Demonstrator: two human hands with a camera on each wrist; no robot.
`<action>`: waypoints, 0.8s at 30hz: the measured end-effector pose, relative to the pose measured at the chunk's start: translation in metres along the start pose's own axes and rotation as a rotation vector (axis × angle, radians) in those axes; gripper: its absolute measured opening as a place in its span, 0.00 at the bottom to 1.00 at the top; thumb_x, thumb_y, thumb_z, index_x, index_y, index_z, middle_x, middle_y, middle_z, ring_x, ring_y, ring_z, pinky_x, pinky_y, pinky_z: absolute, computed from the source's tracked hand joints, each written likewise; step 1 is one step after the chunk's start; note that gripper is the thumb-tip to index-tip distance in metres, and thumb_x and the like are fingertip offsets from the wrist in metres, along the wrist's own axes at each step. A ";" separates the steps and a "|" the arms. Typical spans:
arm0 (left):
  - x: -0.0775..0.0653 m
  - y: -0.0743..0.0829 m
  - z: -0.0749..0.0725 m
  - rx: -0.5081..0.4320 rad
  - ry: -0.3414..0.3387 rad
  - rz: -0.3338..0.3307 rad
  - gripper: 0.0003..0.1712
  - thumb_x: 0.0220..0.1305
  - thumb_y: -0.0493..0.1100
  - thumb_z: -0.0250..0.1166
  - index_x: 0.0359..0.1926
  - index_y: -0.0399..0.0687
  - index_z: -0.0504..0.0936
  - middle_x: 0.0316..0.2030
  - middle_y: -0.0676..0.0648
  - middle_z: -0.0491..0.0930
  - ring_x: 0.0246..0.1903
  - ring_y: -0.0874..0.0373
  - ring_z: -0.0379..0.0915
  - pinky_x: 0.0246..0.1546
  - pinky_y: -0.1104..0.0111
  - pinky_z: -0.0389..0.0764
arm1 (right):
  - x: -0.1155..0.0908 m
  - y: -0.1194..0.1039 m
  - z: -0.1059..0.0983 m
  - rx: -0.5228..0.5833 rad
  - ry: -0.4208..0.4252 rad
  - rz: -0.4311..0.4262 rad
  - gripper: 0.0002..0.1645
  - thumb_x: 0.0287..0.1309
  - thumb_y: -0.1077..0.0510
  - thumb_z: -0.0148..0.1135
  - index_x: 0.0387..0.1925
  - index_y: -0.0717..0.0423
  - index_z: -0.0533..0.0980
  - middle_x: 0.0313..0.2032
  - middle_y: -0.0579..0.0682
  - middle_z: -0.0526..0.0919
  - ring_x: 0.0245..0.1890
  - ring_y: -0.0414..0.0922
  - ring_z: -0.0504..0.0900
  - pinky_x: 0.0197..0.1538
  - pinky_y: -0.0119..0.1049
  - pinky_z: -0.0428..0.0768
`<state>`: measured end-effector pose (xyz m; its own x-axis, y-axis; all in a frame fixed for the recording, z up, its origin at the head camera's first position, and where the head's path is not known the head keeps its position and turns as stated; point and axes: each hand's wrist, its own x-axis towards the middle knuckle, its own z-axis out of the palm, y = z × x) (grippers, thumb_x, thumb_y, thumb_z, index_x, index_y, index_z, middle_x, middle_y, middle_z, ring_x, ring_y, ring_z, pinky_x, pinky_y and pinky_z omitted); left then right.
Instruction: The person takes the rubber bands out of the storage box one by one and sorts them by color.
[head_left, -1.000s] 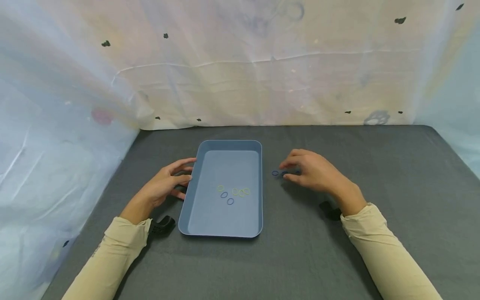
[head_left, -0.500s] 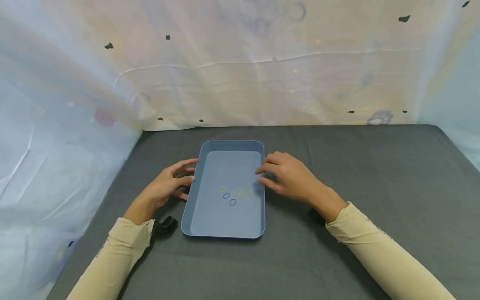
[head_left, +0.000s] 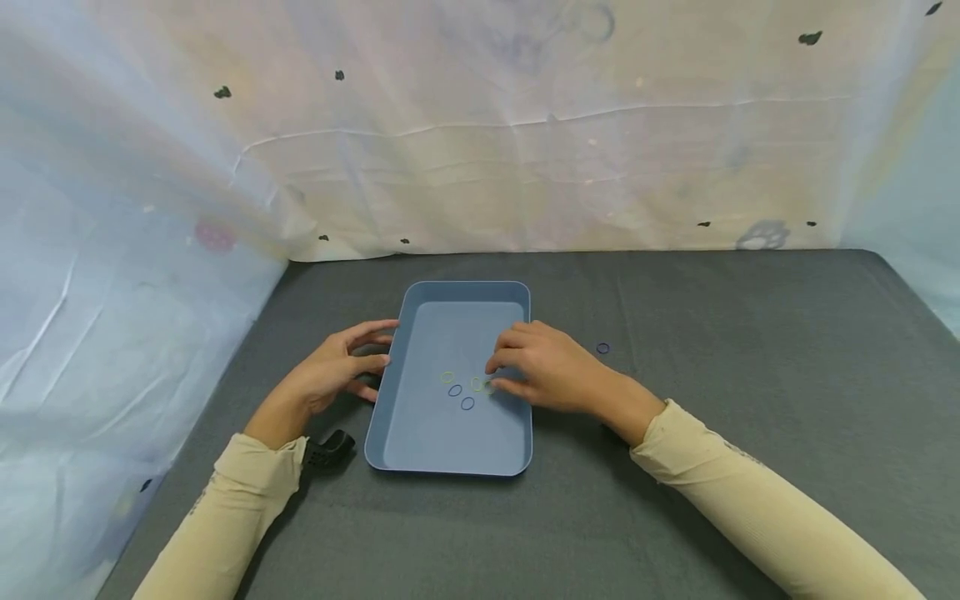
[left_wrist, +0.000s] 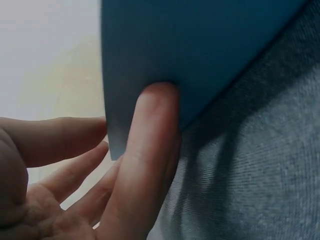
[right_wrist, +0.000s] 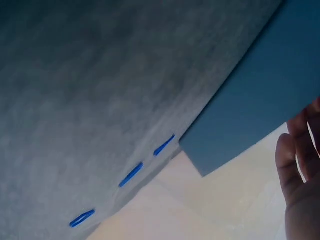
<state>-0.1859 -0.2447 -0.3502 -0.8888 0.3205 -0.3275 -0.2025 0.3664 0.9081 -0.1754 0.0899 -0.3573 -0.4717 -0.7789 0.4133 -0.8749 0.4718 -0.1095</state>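
Note:
A shallow blue-grey tray (head_left: pixel 420 450) lies on the dark table. Thin yellow bands (head_left: pixel 447 377) and two blue bands (head_left: pixel 468 403), like small rubber bands, lie loose in it. My left hand (head_left: pixel 330 371) touches the tray's left wall from outside, fingertips against it; the left wrist view shows a finger (left_wrist: pixel 155 120) pressing this wall. My right hand (head_left: pixel 543 367) reaches over the tray's right rim, fingers bent above the yellow bands, thumb and index tips apart, holding nothing visible. One blue band (head_left: pixel 603 348) shows on the table; the right wrist view shows three, including this middle one (right_wrist: pixel 131 175).
Grey cloth covers the table (head_left: pixel 675 500). A pale patterned curtain (head_left: pixel 480 167) hangs along the back edge, with a bluish sheet (head_left: pixel 112 317) at the left. A black strap (head_left: pixel 330 450) shows at the left wrist.
My right hand has moved left from beside the blue bands on the table, across the tray's right rim and over the yellow bands. The left hand stays against the tray.

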 end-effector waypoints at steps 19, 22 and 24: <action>0.000 0.001 0.006 0.003 0.013 -0.014 0.35 0.73 0.37 0.57 0.77 0.54 0.58 0.73 0.36 0.58 0.48 0.47 0.78 0.35 0.56 0.88 | 0.020 -0.016 0.016 0.095 -0.149 0.032 0.08 0.58 0.49 0.71 0.39 0.44 0.86 0.35 0.41 0.81 0.38 0.39 0.75 0.49 0.37 0.76; -0.001 0.001 0.006 0.009 0.028 -0.016 0.35 0.73 0.37 0.57 0.77 0.54 0.59 0.73 0.36 0.58 0.48 0.46 0.77 0.34 0.56 0.88 | 0.020 -0.016 0.018 0.107 -0.160 0.057 0.08 0.58 0.49 0.71 0.38 0.44 0.86 0.36 0.40 0.81 0.39 0.38 0.75 0.50 0.37 0.76; -0.002 0.001 0.006 0.011 0.031 -0.013 0.35 0.73 0.37 0.57 0.77 0.54 0.58 0.73 0.36 0.57 0.48 0.45 0.76 0.34 0.55 0.88 | 0.021 -0.016 0.018 0.119 -0.162 0.073 0.08 0.58 0.49 0.72 0.38 0.44 0.86 0.36 0.40 0.81 0.39 0.38 0.75 0.50 0.36 0.77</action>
<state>-0.1824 -0.2399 -0.3501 -0.8986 0.2880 -0.3311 -0.2102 0.3797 0.9009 -0.1731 0.0580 -0.3634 -0.5375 -0.8052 0.2506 -0.8399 0.4848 -0.2441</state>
